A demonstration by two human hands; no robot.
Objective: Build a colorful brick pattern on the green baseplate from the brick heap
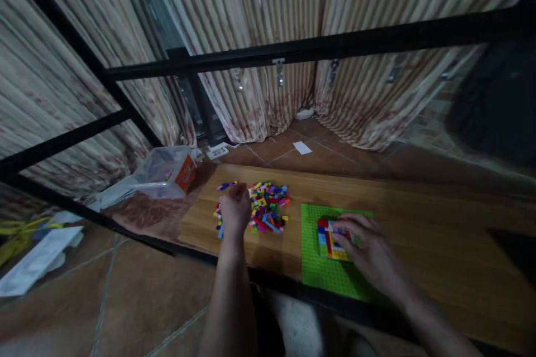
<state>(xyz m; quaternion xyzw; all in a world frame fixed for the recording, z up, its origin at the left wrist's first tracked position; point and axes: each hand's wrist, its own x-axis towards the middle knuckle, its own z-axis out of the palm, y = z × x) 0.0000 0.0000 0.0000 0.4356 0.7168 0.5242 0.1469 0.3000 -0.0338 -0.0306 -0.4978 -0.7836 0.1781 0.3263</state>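
Observation:
A loose pile of toy bricks [268, 206] in many colours lies on the wooden tabletop. My left hand [236, 207] is over the left part of this pile, its fingers curled closed; whatever is in them is hidden. To the right lies a green baseplate [312, 268] with a low toy brick build [330, 245] in red, blue, yellow and white on it. The thumb and fingers of my right hand [363, 237] are bent around the upper right of that build and grip it. My right hand covers part of the build and of the baseplate.
The wooden table [431, 234] has a dark front edge. Beyond its left end stands a clear plastic box [157, 175] with an orange label. Black metal bars [259, 58] cross in front of the curtains [251, 11]. Papers [39, 259] lie on the tiled floor at left.

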